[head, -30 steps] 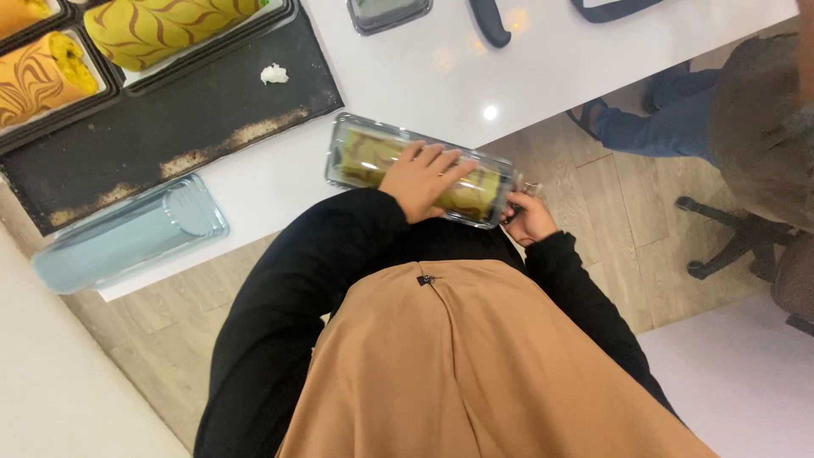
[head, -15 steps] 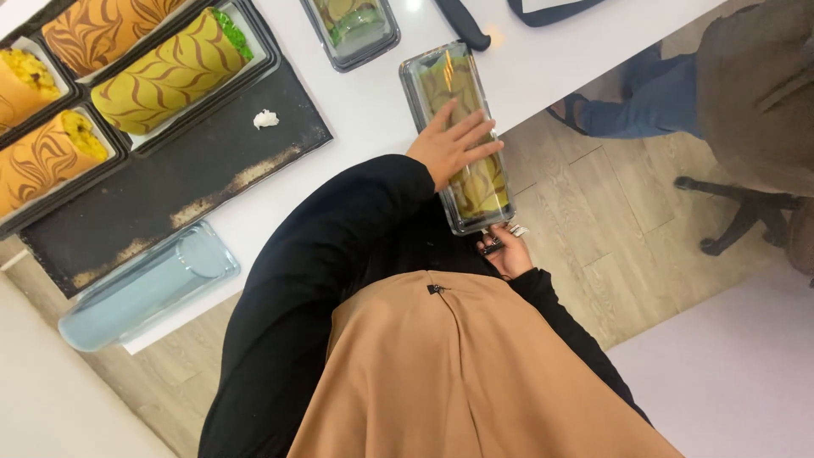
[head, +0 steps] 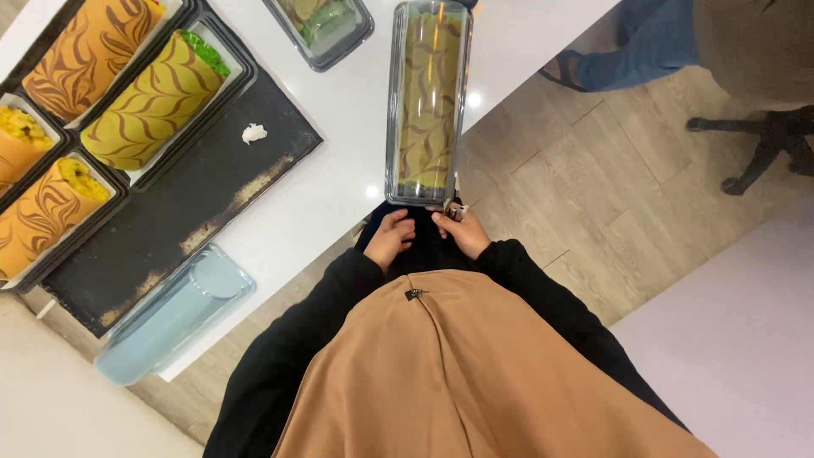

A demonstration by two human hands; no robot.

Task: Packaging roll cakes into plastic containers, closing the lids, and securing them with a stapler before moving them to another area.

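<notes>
Fingers of left hand (head: 391, 238) and right hand (head: 462, 231) curled at the near end of the clear box (head: 427, 102), touching it; whether they grip it cannot be told. Box: lengthwise on white table (head: 339, 119), roll cake (head: 427, 97) inside, end overhanging the edge, within reach; black tray (head: 182, 203) of rolls alongside.

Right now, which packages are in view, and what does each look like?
Clear long plastic box holding an olive swirl-patterned roll cake: table edge, both hands at its near end.
Clear lidded box with green-filled cake: top, partly cropped.
Empty pale blue clear lid: lower left table edge.
</notes>
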